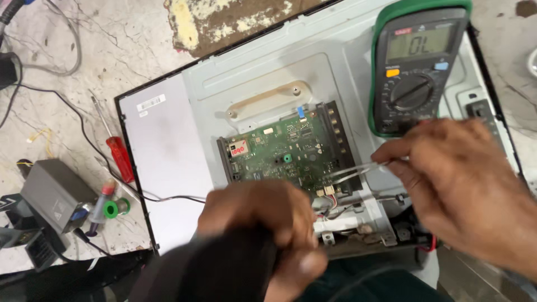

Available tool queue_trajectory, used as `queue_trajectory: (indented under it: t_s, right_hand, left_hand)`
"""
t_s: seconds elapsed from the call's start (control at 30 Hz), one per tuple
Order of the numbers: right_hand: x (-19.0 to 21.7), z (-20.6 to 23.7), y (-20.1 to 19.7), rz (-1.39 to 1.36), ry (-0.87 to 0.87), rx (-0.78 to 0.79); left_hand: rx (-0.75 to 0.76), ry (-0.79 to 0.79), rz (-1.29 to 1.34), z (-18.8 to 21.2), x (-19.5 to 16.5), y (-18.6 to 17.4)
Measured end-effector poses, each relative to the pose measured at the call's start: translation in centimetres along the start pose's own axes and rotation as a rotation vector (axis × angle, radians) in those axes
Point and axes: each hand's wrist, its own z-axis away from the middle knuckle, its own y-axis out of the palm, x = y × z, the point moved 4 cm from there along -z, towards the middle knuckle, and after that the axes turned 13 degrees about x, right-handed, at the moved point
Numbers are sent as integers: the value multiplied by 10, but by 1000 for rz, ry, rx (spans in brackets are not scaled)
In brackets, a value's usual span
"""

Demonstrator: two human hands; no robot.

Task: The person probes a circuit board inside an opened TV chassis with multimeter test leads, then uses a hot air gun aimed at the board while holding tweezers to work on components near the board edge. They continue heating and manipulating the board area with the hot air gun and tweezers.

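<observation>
A flat display panel (pixel 168 134) lies back side up, with a green circuit board (pixel 285 151) mounted on its grey metal plate. My right hand (pixel 464 184) pinches metal tweezers (pixel 358 170), their tips pointing left at the board's lower right corner near a small white connector (pixel 329 190). My left hand (pixel 263 218) is wrapped around a thick black tool handle (pixel 224 268) at the bottom, just below the board; the tool's front end is hidden by the hand.
A green-cased multimeter (pixel 417 67) with a rotary dial rests on the panel's upper right. On the cracked table to the left lie a red-handled screwdriver (pixel 118 156), a solder spool (pixel 114 208), a grey box (pixel 53 193) and black cables (pixel 56 106).
</observation>
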Motion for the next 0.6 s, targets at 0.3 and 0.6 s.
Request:
queue_trajectory:
  t_s: [0.3,0.6]
  right_hand:
    - [12,0,32,22,-121,35]
    - [31,-12,30,-43,-78,-31]
  left_hand:
    - [55,318,48,28,35,-37]
    - [73,311,187,20,35,-46]
